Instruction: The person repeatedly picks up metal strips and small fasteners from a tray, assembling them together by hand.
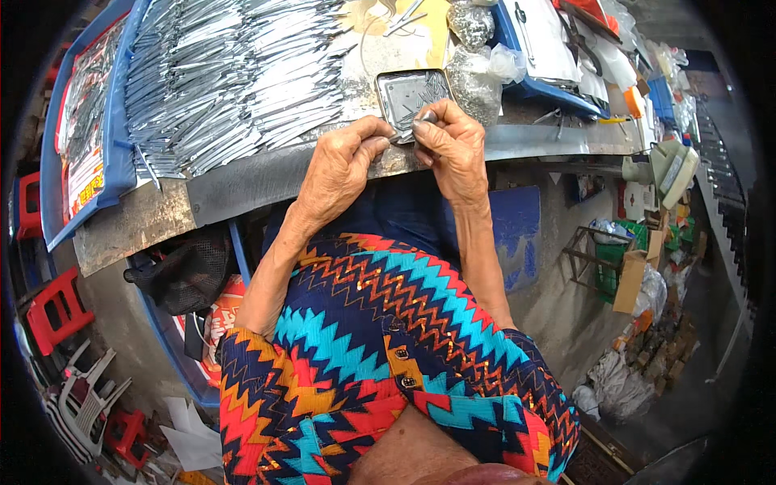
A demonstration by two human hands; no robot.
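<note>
Both of my hands are at the near edge of the workbench, close together. My left hand (341,166) is closed in a pinch by the lower left corner of a small rectangular tray (395,87); whatever is between its fingertips is too small to name. My right hand (456,149) is also closed, thumb against fingers, over the tray's lower right corner, and its fingertips hide what they hold. Thin dark metal pins (420,99) lie loose in the tray. Left of the hands, many slim silvery metal pieces (242,77) lie in dense rows across the bench.
Clear plastic bags of small parts (475,74) stand right of the tray. A blue bin (120,137) sits at the bench's left end, another blue tray (558,95) at the right. Red stools (56,311) and cardboard (629,283) are on the floor.
</note>
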